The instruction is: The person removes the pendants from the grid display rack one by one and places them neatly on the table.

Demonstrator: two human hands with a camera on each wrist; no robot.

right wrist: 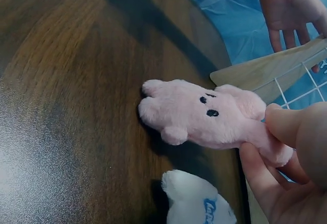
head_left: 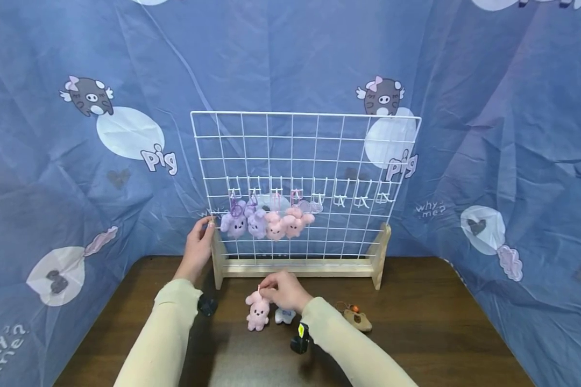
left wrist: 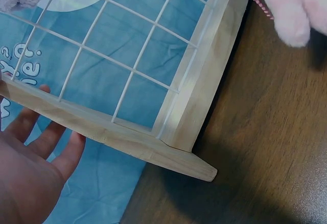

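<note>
My right hand [head_left: 288, 291] pinches a pink plush rabbit keychain [head_left: 259, 314] by an ear at its top, just in front of the rack. In the right wrist view the plush [right wrist: 196, 113] has its dark eyes and nose showing, with thumb and fingers on the ear. A pink bead cord [left wrist: 261, 4] dangles beside it in the left wrist view. My left hand [head_left: 197, 250] holds the left wooden upright [head_left: 217, 258] of a white wire grid rack [head_left: 292, 136], fingers [left wrist: 70, 155] behind the wood. A white plush [head_left: 284, 316] lies partly hidden under my right hand.
Purple plush keychains [head_left: 235, 223] and pink plush keychains [head_left: 294, 222] hang on the left hooks of the rack. Further right are bare white hooks [head_left: 339, 201]. A tan plush keychain [head_left: 358, 320] lies on the dark wooden table [head_left: 431, 322] beside my right forearm. Blue cloth surrounds everything.
</note>
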